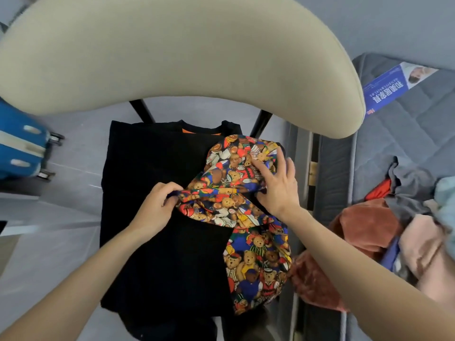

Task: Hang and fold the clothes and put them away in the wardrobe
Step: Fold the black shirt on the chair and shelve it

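There's the beige chair [172,57] filling the top. The black top [152,242] lies flat on its seat, with the teddy-bear sleeve [234,193] folded across it. The left hand [152,207] pinches the sleeve's edge, and the right hand [278,183] presses down on it, fingers spread.

Single head-worn wide-angle view, steeply downward, close above a chair [172,57] beside a mattress [394,134]

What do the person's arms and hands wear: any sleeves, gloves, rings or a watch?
No sleeve shows on the left forearm or the right forearm; both are bare to the frame edge. The left hand and right hand wear no gloves, and no ring, watch or bracelet is visible.
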{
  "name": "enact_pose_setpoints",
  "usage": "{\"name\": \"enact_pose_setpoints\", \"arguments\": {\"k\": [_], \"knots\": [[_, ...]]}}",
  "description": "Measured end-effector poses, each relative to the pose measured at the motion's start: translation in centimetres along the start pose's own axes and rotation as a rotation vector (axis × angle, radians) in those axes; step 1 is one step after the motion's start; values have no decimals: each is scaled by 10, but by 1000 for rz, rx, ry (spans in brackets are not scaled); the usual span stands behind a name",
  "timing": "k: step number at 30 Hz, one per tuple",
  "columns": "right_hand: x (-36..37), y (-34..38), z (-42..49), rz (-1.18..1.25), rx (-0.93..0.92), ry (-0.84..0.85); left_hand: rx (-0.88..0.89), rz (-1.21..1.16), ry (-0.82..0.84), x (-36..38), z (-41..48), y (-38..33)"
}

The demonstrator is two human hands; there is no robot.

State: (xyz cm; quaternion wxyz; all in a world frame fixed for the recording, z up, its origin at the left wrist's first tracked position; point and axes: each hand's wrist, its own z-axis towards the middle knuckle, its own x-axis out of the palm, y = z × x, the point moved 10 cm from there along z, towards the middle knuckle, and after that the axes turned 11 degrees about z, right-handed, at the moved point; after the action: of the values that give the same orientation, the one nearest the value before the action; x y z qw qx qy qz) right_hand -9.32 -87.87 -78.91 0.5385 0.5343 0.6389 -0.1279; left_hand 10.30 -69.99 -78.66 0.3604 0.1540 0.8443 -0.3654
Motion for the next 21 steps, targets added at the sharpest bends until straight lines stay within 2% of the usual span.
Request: {"name": "enact_pose_setpoints", "arguments": {"k": [2, 6, 10, 13, 15, 17, 19, 21], "knots": [[11, 9, -4, -149, -72, 86, -63, -5, 6, -3, -3, 12], [4, 28, -14, -213, -212, 21, -134, -36, -3, -4, -10, 22], [-19, 47, -39, 11, -276, 26, -189, -122, -67, -15, -24, 27], [-47, 52, -58, -26, -299, 8, -230, -188, 17, -14, -36, 20], [-73, 44, -62, 93, -196, -25, -201, -280, 116, -6, -43, -1], [-80, 26, -70, 356, 0, 74, -169, -323, 200, 0, -48, -31], [-90, -1, -86, 486, 298, 143, -130, -361, 237, 4, -52, -63], [-104, -12, -113, 557, 465, 271, -52, -393, 240, 3, -54, -101]]}}
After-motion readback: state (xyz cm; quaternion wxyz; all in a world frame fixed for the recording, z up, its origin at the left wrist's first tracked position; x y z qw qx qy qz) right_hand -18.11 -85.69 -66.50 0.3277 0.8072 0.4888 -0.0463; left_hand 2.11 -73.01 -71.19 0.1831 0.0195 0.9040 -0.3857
